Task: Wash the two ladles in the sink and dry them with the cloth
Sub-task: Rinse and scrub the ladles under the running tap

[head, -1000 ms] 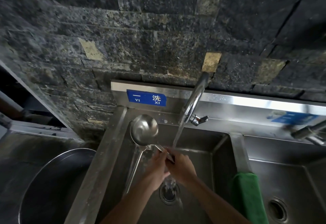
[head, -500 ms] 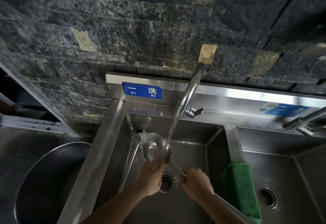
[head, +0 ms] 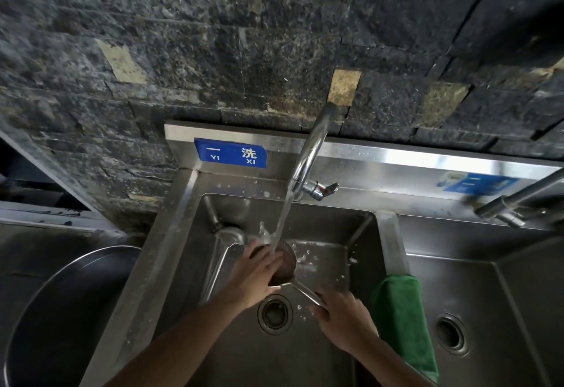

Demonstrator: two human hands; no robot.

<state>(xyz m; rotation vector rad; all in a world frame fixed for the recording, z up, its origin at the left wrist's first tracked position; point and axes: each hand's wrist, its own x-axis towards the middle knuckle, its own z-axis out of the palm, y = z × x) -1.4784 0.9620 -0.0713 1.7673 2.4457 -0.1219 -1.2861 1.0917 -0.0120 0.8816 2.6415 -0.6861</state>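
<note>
We see the left hand (head: 256,273) cupped around a ladle (head: 285,267) bowl under running water (head: 282,222); the right hand (head: 341,315), at four o'clock, pinches its handle

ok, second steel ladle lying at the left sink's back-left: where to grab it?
Grip the second steel ladle on its long thin handle, reaching from the near side. The handle runs toward the person along the basin's left wall; the bowl sits far back.
</note>
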